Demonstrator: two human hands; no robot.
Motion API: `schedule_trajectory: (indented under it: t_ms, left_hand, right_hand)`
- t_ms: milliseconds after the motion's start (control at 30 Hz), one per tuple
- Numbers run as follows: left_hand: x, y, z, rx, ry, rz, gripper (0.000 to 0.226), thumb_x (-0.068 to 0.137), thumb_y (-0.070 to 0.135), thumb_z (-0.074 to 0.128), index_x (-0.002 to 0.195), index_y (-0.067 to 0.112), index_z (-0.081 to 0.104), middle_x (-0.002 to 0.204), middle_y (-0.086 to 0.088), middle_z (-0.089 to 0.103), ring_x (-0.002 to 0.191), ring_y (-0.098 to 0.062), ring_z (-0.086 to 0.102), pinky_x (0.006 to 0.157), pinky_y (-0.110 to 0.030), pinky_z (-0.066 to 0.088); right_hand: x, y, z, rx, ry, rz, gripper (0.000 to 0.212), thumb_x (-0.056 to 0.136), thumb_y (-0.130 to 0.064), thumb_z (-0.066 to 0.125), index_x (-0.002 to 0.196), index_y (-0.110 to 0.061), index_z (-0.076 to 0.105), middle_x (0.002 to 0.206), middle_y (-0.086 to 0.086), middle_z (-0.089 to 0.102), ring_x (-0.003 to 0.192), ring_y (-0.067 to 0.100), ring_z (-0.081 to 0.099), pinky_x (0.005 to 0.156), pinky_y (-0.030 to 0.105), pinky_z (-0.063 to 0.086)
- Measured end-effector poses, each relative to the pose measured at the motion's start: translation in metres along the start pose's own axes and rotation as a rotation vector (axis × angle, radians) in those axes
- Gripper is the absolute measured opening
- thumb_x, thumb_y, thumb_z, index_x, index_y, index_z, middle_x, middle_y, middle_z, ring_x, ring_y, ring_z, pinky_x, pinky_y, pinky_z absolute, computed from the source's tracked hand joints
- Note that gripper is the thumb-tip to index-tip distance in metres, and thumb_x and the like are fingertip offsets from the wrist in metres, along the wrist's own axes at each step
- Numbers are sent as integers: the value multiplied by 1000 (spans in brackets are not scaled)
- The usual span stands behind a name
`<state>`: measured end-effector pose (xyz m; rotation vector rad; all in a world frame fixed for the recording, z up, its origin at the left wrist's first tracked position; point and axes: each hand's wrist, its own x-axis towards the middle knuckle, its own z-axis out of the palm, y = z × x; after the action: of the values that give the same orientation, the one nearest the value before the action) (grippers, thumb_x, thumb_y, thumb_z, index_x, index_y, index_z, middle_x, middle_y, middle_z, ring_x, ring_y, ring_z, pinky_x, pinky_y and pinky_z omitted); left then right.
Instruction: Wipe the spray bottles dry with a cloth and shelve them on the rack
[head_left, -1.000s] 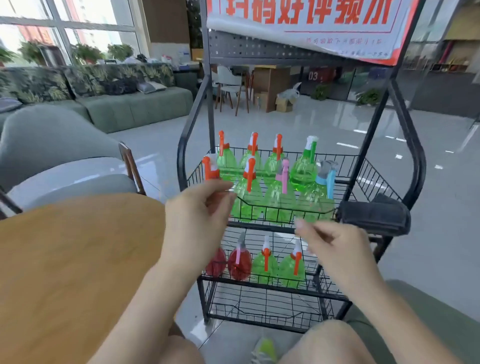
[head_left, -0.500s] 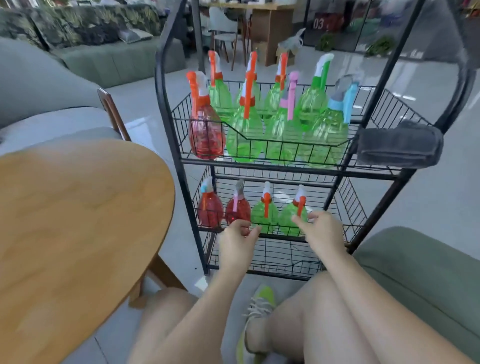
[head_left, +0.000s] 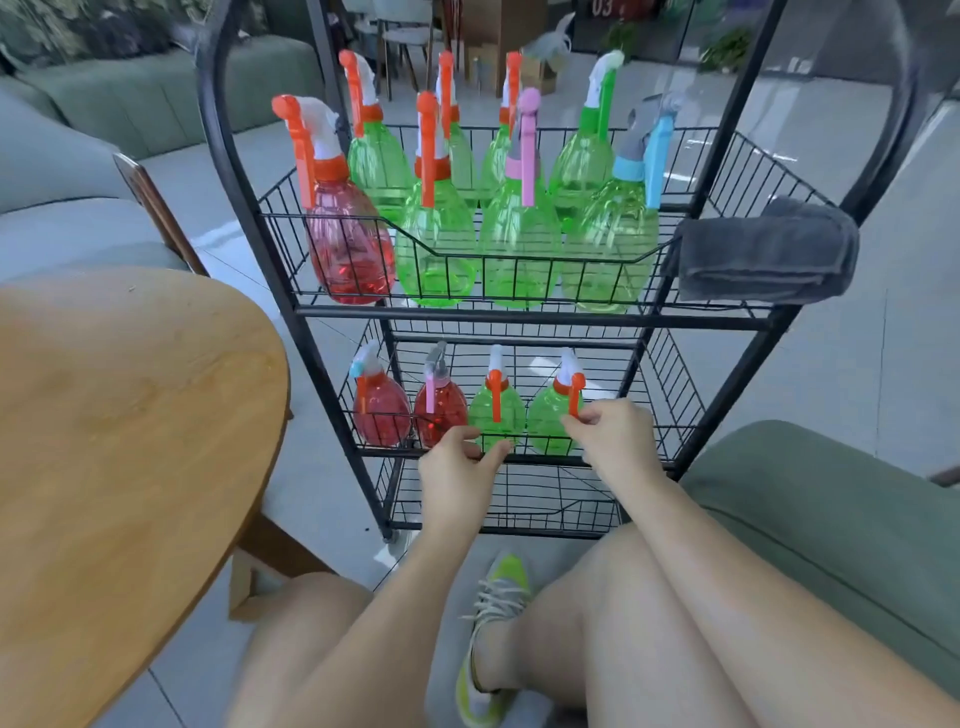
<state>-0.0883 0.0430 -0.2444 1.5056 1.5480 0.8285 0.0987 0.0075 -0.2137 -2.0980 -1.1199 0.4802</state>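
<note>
Two bare hands reach toward the middle shelf of a black wire rack (head_left: 519, 312). The left hand (head_left: 457, 467) is at the shelf's front rail, fingers loosely curled, fingertips at the wire below a small green spray bottle (head_left: 496, 415); whether it grips the wire cannot be told. The right hand (head_left: 613, 436), at 3 o'clock from the left, has fingers curled at the orange trigger of a second green bottle (head_left: 548, 421) (an actual pinch is not clear).

At 9 o'clock from these bottles stand two small red ones (head_left: 405, 410) on the same shelf. At 12 o'clock, the top basket holds one tall red bottle (head_left: 348, 244) and seven green ones (head_left: 519, 244), all upright. A folded grey cloth (head_left: 763, 249) lies over the basket's right rim. A round wooden table (head_left: 119, 441) sits at 9 o'clock, a green seat (head_left: 831, 509) at 3 o'clock.
</note>
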Motion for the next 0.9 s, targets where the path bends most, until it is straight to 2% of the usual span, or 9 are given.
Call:
schedule_trajectory:
  t_ms: [67, 133, 200, 300, 400, 467, 633, 733, 900]
  left_hand:
    - [2, -1, -3, -19, 17, -2, 48, 91, 45, 81, 127, 15, 70, 100, 3, 73, 96, -16, 68, 85, -29, 51]
    - [3, 0, -9, -29, 65, 8, 43, 92, 45, 80, 122, 15, 71, 96, 5, 74, 93, -13, 68, 86, -30, 54]
    - [2, 2, -17, -46, 132, 9, 35, 93, 43, 79, 115, 17, 70, 91, 8, 73, 86, -7, 67, 78, -22, 52]
    - [7, 7, -33, -95, 266, 5, 29, 94, 39, 79, 107, 17, 66, 85, 8, 68, 83, -5, 64, 67, -17, 44]
    - [19, 7, -44, -56, 348, 22, 36, 91, 43, 81, 110, 15, 67, 94, 4, 66, 90, -15, 63, 73, -28, 44]
    - [28, 6, -47, 4, 348, 20, 41, 91, 46, 80, 114, 14, 71, 100, 2, 68, 91, -17, 63, 74, -29, 43]
    - [37, 5, -45, 74, 225, -12, 34, 97, 43, 75, 111, 12, 79, 88, 2, 73, 79, -16, 64, 69, -29, 48]
    - [38, 4, -42, 78, 215, -22, 27, 98, 40, 74, 109, 16, 80, 97, 3, 80, 87, -18, 72, 70, -27, 49]
    - [42, 6, -39, 90, 216, -32, 24, 99, 35, 73, 107, 14, 81, 95, 1, 79, 76, -16, 66, 68, -27, 49]
  right_hand:
    - [-1, 0, -1, 17, -13, 4, 23, 91, -25, 79, 76, -9, 79, 54, 7, 65, 60, 34, 69, 58, 40, 57]
    - [-4, -1, -2, 22, -37, 7, 20, 92, -28, 79, 81, -12, 81, 50, 1, 62, 48, 19, 66, 51, 26, 48]
    - [-7, -3, -5, 21, -51, 23, 20, 92, -31, 80, 81, -14, 80, 46, -4, 59, 42, 9, 60, 48, 19, 43]
    - [-11, -1, -8, -39, -30, 24, 40, 89, -35, 82, 62, -8, 72, 50, 6, 63, 58, 25, 66, 60, 31, 49]
    - [-21, -1, -7, -134, -5, -29, 62, 89, -39, 80, 45, -11, 47, 45, 8, 46, 51, 24, 44, 55, 32, 34]
    - [-28, -6, -2, -165, -40, -68, 61, 91, -42, 78, 48, -8, 50, 43, 4, 44, 51, 20, 44, 54, 29, 34]
    - [-38, -27, 13, -217, -157, -119, 57, 93, -46, 73, 50, -17, 50, 46, -2, 44, 53, 17, 47, 55, 29, 37]
    - [-38, -28, 17, -208, -168, -114, 57, 94, -45, 73, 51, -16, 50, 48, 2, 47, 52, 20, 46, 60, 31, 43]
    - [-33, -22, 17, -197, -174, -93, 57, 94, -45, 72, 55, -9, 52, 49, 3, 41, 52, 21, 42, 55, 32, 33]
